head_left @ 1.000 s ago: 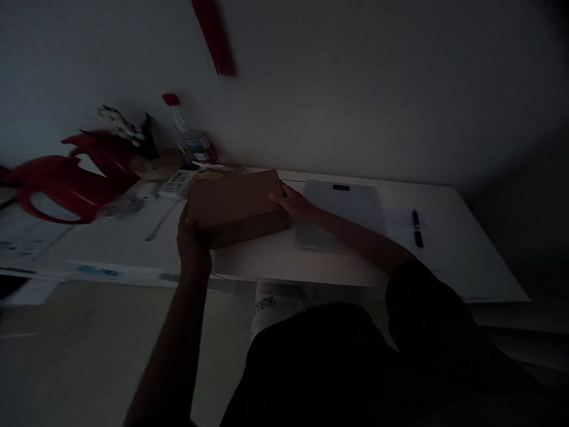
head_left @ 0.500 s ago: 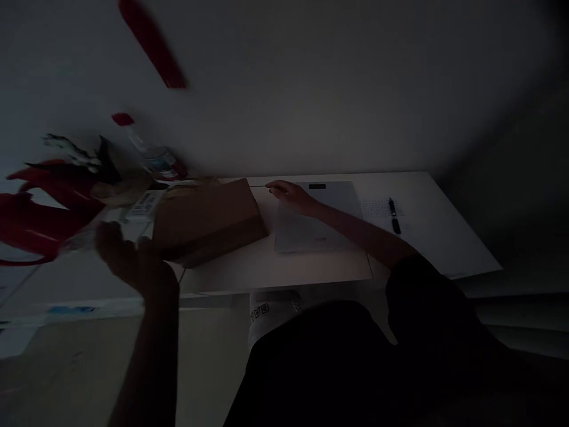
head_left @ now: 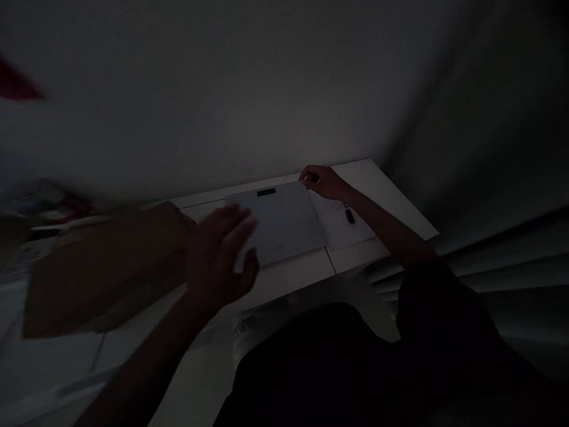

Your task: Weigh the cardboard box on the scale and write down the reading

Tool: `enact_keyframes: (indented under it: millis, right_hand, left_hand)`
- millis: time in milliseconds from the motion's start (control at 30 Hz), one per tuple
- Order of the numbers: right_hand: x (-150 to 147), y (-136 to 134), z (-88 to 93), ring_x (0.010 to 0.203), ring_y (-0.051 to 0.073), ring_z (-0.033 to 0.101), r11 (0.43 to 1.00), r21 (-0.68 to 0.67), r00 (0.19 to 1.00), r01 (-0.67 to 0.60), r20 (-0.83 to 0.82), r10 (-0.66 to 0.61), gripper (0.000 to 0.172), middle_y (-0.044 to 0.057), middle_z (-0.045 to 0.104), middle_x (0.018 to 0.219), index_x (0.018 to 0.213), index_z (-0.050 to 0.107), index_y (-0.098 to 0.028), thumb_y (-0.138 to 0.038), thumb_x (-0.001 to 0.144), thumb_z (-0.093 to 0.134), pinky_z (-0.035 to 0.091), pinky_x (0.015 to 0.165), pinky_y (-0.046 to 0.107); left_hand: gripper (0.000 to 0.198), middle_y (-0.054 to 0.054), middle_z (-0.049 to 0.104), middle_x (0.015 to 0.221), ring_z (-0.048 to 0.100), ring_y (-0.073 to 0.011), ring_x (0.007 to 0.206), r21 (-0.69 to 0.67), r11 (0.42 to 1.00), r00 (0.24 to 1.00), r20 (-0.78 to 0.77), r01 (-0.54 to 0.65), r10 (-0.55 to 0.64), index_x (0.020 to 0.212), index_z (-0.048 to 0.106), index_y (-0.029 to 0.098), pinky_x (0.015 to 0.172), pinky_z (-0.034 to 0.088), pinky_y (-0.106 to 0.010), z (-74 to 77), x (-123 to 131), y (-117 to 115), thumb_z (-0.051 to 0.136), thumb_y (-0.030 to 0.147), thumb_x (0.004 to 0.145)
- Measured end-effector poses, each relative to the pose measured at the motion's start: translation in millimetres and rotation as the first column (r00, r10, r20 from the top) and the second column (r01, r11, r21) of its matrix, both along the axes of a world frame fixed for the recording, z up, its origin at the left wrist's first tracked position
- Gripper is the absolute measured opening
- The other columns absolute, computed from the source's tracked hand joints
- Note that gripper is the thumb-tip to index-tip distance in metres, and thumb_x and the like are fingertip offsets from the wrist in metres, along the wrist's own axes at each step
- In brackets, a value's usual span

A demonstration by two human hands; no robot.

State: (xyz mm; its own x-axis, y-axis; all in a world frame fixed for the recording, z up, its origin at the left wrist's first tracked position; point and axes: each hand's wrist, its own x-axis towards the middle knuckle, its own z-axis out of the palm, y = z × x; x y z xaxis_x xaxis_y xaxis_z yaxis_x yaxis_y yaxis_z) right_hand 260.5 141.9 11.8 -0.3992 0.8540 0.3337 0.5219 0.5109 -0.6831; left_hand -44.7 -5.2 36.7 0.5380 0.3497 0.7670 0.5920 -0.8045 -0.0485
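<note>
A flat light-grey scale [head_left: 284, 219] with a small dark display lies on the white table. My left hand [head_left: 220, 252] hovers over its left edge, fingers spread and slightly blurred, holding nothing. Curled at the scale's far right corner is my right hand [head_left: 324, 181], with thumb and fingers pinched on the edge there. A brown cardboard box [head_left: 106, 264] sits left of my left hand, partly covered by it. Right of the scale, under my right forearm, lies a sheet of paper with writing [head_left: 335, 222] and a black pen [head_left: 349, 216], partly hidden.
The room is very dim. The narrow white table [head_left: 377, 184] runs along a plain wall [head_left: 249, 89]. Dark folds of a curtain [head_left: 480, 255] hang at the right. Blurred clutter [head_left: 53, 198] stands at the far left behind the box. My legs are below the table edge.
The view has swung right. My left hand has moved from left of the box to the scale's left edge. My right hand has gone from above the scale to its far right corner.
</note>
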Motion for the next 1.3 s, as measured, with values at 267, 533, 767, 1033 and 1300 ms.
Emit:
enact_keyframes:
  millis: [267,533,767,1033,1300]
  right_hand:
    - [85,-42,-26.6,0.072,0.014,0.055,0.948,-0.014,0.833,0.317,0.482,-0.271,0.013,0.000,0.063,0.086,0.100,0.054,-0.013,-0.021,0.104,0.063,0.029,0.058,0.024]
    - [97,-43,-49.5,0.078,0.019,0.056,0.936,0.017,0.742,0.353,0.604,-0.291,0.022,0.001,0.064,0.092,0.110,0.053,-0.017,-0.028,0.099,0.068,0.024,0.057,0.027]
    - [119,-36,-62.0,0.060,0.014,0.051,0.970,-0.114,0.977,0.215,0.011,-0.215,0.023,-0.002,0.056,0.070,0.109,0.062,-0.015,-0.022,0.090,0.049,0.035,0.057,0.024]
    - [118,-34,-64.0,0.080,0.018,0.055,0.978,-0.039,0.943,0.204,-0.260,-0.207,0.036,0.007,0.057,0.092,0.093,0.057,-0.014,-0.043,0.077,0.070,0.045,0.065,0.024]
    - [111,-37,-75.4,0.050,0.013,0.047,0.971,-0.216,0.912,0.097,-0.371,-0.174,0.041,0.001,0.055,0.062,0.106,0.063,-0.012,-0.050,0.098,0.049,0.033,0.046,0.021]
  left_hand:
    - [0.050,-0.014,0.055,0.139,0.052,-0.0312,0.131,0.016,0.914,0.823,-0.442,0.405,-0.357,0.145,0.047,0.015,0.112,0.039,-0.048,-54.9,117,0,0.055,0.018,0.096]
    - [0.046,-0.014,0.053,0.143,0.049,-0.0340,0.133,-0.097,0.915,0.754,-0.536,0.392,-0.380,0.143,0.052,0.016,0.110,0.038,-0.051,-103.0,176,4,0.046,0.033,0.101]
    - [0.044,-0.013,0.053,0.142,0.045,-0.0377,0.135,-0.252,0.918,0.794,-0.464,0.307,-0.393,0.140,0.055,0.014,0.113,0.036,-0.054,-113.2,178,3,0.041,0.030,0.102]
    - [0.046,-0.012,0.049,0.146,0.041,-0.0377,0.139,-0.398,0.882,0.768,-0.471,0.254,-0.434,0.143,0.052,0.014,0.114,0.035,-0.055,-113.8,180,3,0.038,0.029,0.102]
    - [0.044,-0.013,0.052,0.142,0.043,-0.0363,0.136,-0.398,0.879,0.768,-0.466,0.262,-0.440,0.138,0.055,0.013,0.113,0.035,-0.054,-116.1,182,4,0.035,0.028,0.102]
